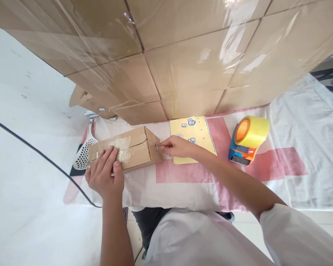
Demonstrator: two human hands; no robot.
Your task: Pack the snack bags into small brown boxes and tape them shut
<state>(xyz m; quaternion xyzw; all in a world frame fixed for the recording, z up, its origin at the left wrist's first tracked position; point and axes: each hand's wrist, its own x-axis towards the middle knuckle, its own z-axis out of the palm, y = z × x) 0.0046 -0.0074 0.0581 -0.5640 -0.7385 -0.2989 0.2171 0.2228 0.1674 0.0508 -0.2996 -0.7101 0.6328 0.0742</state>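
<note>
A small brown cardboard box [137,150] lies on the cloth-covered table, with clear tape over its top and a small oval sticker [156,147] on its right end. My left hand [107,173] rests on the left part of the box, fingers laid flat over the tape and thumb apart. At the box's right end, my right hand [177,146] has its index fingertip against the end face beside the sticker, its other fingers curled in; nothing shows in it. Partly under my right wrist is a yellow sheet [192,131] bearing blue-edged stickers.
A tape dispenser [245,142] with yellow tape stands at right on the tablecloth [277,188]. Stacked large cartons [188,66] wrapped in clear film wall off the back. A perforated white scoop [86,151] lies left of the box. A black cable [44,151] crosses the left side.
</note>
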